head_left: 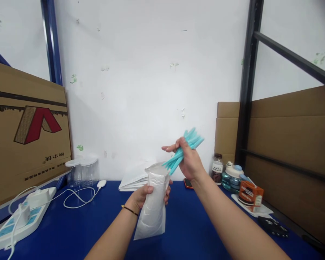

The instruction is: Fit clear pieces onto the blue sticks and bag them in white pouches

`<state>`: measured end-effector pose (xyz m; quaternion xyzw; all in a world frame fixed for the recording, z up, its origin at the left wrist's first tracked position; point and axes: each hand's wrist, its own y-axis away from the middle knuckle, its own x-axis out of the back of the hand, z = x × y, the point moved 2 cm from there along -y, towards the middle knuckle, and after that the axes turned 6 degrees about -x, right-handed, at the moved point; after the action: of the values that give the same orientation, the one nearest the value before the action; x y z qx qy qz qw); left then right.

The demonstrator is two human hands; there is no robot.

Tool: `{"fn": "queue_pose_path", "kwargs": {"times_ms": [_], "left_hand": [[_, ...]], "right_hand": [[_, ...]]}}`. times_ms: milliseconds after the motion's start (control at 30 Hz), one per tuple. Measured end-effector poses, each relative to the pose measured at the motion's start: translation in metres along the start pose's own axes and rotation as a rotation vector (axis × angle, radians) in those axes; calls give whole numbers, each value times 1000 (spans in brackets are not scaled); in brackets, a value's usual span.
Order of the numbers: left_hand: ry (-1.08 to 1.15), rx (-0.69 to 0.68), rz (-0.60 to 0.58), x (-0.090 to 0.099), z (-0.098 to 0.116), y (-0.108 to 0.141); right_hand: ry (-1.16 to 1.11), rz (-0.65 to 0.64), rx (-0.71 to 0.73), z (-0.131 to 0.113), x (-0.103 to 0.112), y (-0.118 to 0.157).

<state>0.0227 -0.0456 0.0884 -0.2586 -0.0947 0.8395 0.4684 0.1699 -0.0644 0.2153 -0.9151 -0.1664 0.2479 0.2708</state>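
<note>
My left hand (141, 195) is wrapped around a white bubble mailer (153, 211), thumb in front and fingertips round its right edge. The mailer stands roughly upright above the table, its mouth spread at the top. Just above and right of that mouth, my right hand (190, 160) grips a bunch of thin turquoise plastic strips (193, 139), one finger pointing out to the left. The strips slant, with their lower ends close to the mailer's opening; whether they touch it I cannot tell. Behind the mailer lies a stack of flat white mailers (131, 181).
On the blue table (103, 224), a power strip (24, 216) with a white cable (79, 200) and clear jars (89, 172) sit left. To the right are a phone (188, 184), a brown-lidded jar (217, 169), a water bottle (233, 177) and an orange box (250, 195). Cardboard flanks both sides.
</note>
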Motion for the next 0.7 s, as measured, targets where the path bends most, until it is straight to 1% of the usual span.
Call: {"fn": "queue_pose_path", "kwargs": {"times_ms": [100, 200, 300, 367, 433, 567, 700], "left_hand": [[58, 28, -58, -10, -15, -4], [129, -5, -69, -14, -22, -3], [197, -55, -68, -12, -26, 0], [228, -71, -73, -9, -29, 1], [257, -80, -73, -6, -32, 3], [315, -87, -62, -2, -38, 6], [333, -105, -64, -3, -38, 7]], "right_hand": [[66, -46, -80, 15, -4, 4], [134, -113, -160, 29, -1, 13], [277, -168, -276, 40, 3, 22], [396, -193, -381, 48, 5, 26], [466, -219, -447, 53, 6, 29], [524, -286, -491, 58, 6, 29], [546, -326, -508, 57, 6, 25]]}}
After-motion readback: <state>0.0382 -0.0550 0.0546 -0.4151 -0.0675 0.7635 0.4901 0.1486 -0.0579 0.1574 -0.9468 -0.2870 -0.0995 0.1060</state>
